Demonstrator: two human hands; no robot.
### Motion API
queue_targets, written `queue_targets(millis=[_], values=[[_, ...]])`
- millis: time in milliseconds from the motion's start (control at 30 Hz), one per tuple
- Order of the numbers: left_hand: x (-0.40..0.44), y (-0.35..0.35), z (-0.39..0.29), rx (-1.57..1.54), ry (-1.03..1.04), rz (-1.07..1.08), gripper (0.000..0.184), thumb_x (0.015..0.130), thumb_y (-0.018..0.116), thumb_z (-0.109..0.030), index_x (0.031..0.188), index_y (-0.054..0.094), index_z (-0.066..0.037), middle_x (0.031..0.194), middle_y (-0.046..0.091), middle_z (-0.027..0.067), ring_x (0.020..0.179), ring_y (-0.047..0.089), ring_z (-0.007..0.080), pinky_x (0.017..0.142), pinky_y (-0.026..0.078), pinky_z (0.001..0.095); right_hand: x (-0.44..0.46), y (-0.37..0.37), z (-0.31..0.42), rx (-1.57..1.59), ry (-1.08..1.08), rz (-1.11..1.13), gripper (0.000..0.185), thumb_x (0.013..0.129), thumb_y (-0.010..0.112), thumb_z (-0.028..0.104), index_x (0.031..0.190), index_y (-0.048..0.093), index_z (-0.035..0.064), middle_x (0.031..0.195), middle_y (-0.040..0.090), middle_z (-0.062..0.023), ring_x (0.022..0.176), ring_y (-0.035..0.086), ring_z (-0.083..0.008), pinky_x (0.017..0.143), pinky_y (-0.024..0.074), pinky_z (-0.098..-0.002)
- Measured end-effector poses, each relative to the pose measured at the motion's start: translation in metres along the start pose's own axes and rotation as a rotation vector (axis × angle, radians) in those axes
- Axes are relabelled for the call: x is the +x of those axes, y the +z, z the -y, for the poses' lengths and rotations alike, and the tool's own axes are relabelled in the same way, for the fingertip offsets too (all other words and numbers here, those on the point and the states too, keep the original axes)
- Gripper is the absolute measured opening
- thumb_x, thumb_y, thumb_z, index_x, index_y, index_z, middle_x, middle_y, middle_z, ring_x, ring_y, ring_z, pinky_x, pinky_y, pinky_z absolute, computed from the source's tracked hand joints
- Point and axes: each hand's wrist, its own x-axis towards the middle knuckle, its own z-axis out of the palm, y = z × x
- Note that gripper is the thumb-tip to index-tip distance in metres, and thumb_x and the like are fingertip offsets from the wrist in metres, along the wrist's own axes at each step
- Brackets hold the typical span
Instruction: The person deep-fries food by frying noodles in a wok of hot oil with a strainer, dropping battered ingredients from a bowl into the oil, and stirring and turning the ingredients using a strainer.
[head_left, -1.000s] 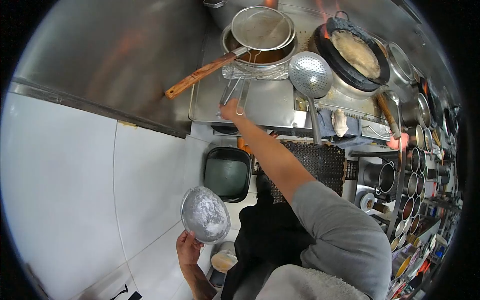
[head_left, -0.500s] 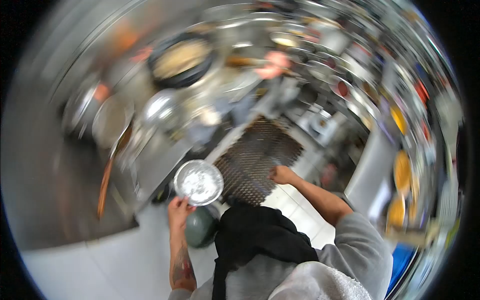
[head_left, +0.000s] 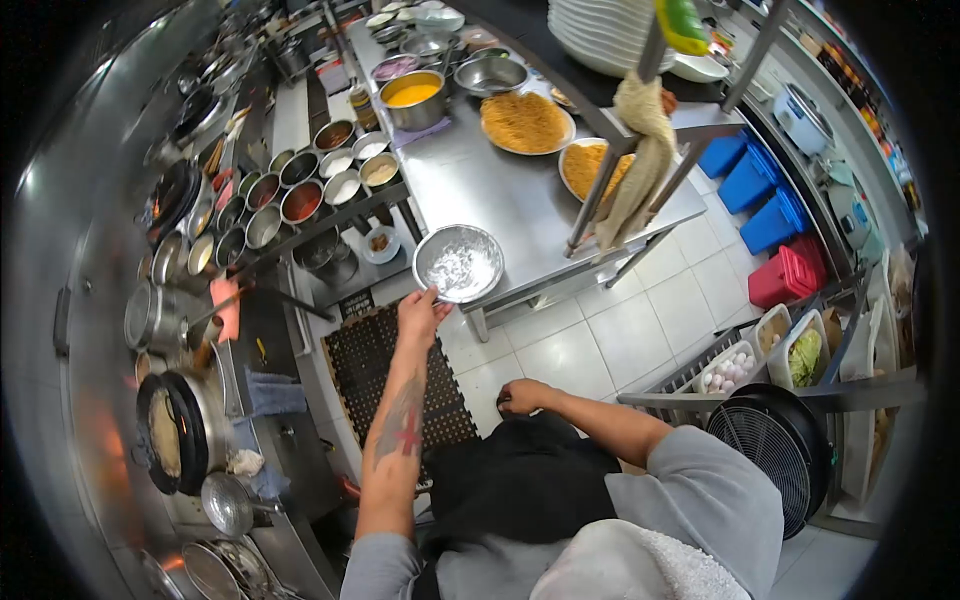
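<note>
Metal bowl (head_left: 459, 263) with some white powdery stuff inside, sitting pretty much mid-frame, and the left hand (head_left: 424, 318) has it gripped by the rim on the side nearest the body. It overlaps the near corner of the steel worktop (head_left: 445, 185) from this angle, can't tell if they're touching. Right hand (head_left: 522, 396) is down by the black apron (head_left: 520, 465), just below centre, fingers curled in; can't tell if there's anything in it.

Up on the worktop, top centre, you've got a pot (head_left: 420, 116) of something yellow and two heaps of orange-brown crumbs (head_left: 525, 122), the nearer one beside a draped cloth (head_left: 640, 150). Black floor mat (head_left: 395, 375) is left of the right hand, and a wok (head_left: 192, 425) sits way over at lower left. Blue bins (head_left: 750, 185) are at upper right, with a big black fan (head_left: 770, 440) at lower right.
</note>
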Motion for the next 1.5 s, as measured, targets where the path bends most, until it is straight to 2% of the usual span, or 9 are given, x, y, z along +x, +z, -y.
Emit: queue_targets(millis=[133,333,467,700,933,1100,1267,1333,1500], values=[[-0.021,0.097,-0.007,0.02,-0.126,-0.011,0.043,0.081,0.068,-0.024,0.106,0.048,0.004,0.101,0.056,0.0173,0.066,0.064,0.0206,0.053,0.053,0.0259,-0.038,-0.026,-0.034,0.16,0.063,-0.153,0.046,0.079,0.06,0.037,0.11,0.06,0.0024,0.1,0.064,-0.0178,0.098,0.059,-0.0319,0.086,0.0453,-0.0373],[-0.076,0.259,-0.034,0.388,0.535,0.515,0.062,0.079,0.07,-0.021,0.128,0.039,0.003,0.121,0.051,0.0164,0.061,0.06,0.0124,0.055,0.048,0.0221,-0.049,-0.071,-0.092,0.31,0.277,-0.553,0.043,0.081,0.061,0.033,0.109,0.059,0.0011,0.079,0.068,-0.0116,0.067,0.065,-0.0203,0.066,0.0506,-0.0335],[-0.072,0.275,-0.025,0.753,0.696,0.445,0.03,0.082,0.064,-0.026,0.094,0.063,0.001,0.07,0.063,0.0127,0.059,0.058,0.0145,0.053,0.045,0.0298,-0.034,-0.091,-0.062,0.238,0.165,-0.552,0.044,0.08,0.061,0.035,0.109,0.06,0.0021,0.089,0.066,-0.0177,0.083,0.063,-0.0317,0.078,0.0486,-0.0376],[-0.11,0.025,0.014,0.961,0.564,0.082,0.019,0.081,0.062,-0.022,0.082,0.064,-0.003,0.071,0.062,0.0122,0.058,0.058,0.0234,0.056,0.045,0.0332,0.026,-0.037,-0.001,0.076,0.003,-0.386,0.043,0.078,0.063,0.034,0.107,0.062,0.0021,0.091,0.066,-0.0186,0.085,0.063,-0.0321,0.08,0.0477,-0.0393],[-0.347,-0.344,0.001,0.934,0.558,-1.211,0.019,0.084,0.055,-0.023,0.085,0.064,-0.006,0.078,0.063,0.0143,0.073,0.06,0.0329,0.068,0.048,0.0418,0.056,0.001,0.061,-0.009,0.019,0.006,0.041,0.08,0.064,0.026,0.11,0.059,-0.0018,0.081,0.068,-0.0148,0.061,0.065,-0.0205,0.059,0.0504,-0.0331],[-0.523,-0.4,-0.058,1.479,0.132,-2.164,0.031,0.085,0.056,-0.031,0.096,0.062,-0.002,0.097,0.058,0.0188,0.09,0.055,0.0341,0.077,0.043,0.0446,0.126,-0.001,0.113,-0.399,-0.107,0.175,0.045,0.079,0.063,0.035,0.109,0.06,0.001,0.075,0.067,-0.0164,0.072,0.066,-0.024,0.074,0.0487,-0.0352],[-0.582,-0.558,0.043,0.804,-0.46,-1.778,0.032,0.09,0.051,-0.03,0.107,0.056,-0.003,0.085,0.059,0.0139,0.062,0.056,0.0268,0.054,0.044,0.0388,0.15,-0.013,0.199,-0.561,-0.316,0.025,0.042,0.078,0.063,0.033,0.108,0.061,0.0038,0.09,0.066,-0.0189,0.09,0.062,-0.0337,0.082,0.0478,-0.0383],[-0.586,-0.574,0.06,-0.805,0.586,-1.023,0.023,0.094,0.045,-0.021,0.109,0.051,-0.006,0.071,0.052,0.0049,0.046,0.041,0.014,0.04,0.034,0.0268,0.144,-0.041,0.215,-0.616,-0.277,-0.003,0.046,0.079,0.062,0.032,0.115,0.057,0.0044,0.098,0.064,-0.0187,0.095,0.061,-0.0331,0.085,0.0469,-0.0385],[-0.532,-0.502,0.013,-0.59,0.743,-1.217,0.015,0.096,0.039,-0.014,0.109,0.047,-0.014,0.068,0.045,0.002,0.043,0.033,0.0083,0.035,0.024,0.0212,0.137,-0.132,0.171,-0.803,-0.367,-0.479,0.054,0.068,0.07,0.026,0.114,0.055,0.0023,0.111,0.052,-0.0134,0.111,0.044,-0.0296,0.094,0.0355,-0.0424]])
